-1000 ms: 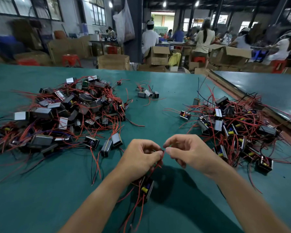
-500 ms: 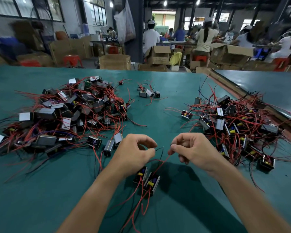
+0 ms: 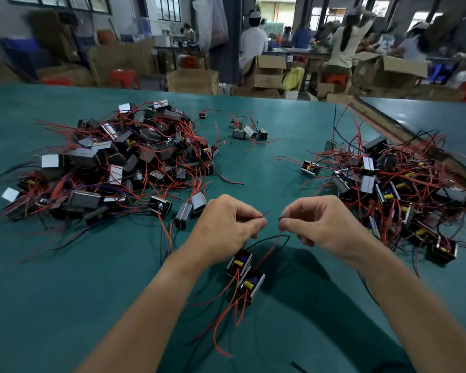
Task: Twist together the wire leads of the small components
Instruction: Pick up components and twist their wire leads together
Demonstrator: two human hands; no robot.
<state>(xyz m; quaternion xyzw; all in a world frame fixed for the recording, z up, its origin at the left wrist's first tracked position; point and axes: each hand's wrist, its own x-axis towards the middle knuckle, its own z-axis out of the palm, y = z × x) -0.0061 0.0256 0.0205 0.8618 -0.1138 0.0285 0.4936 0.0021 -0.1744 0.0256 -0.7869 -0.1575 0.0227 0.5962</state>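
Bare table (image 3: 275,162) lane between 2 component piles (image 3: 124,168) (image 3: 393,181).

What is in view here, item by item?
table: one, green, under everything
left pile: many components, silver-black, red wires, table left
right pile: many components, same colours, table right
small cluster: few components, silver, far middle
two components: black with yellow, below the hands
wire leads: red and black, rising from these two
cardboard boxes: several, brown, beyond table
people: several, blurred, background
left hand: one, pinching a red lead
right hand: one, pinching a lead
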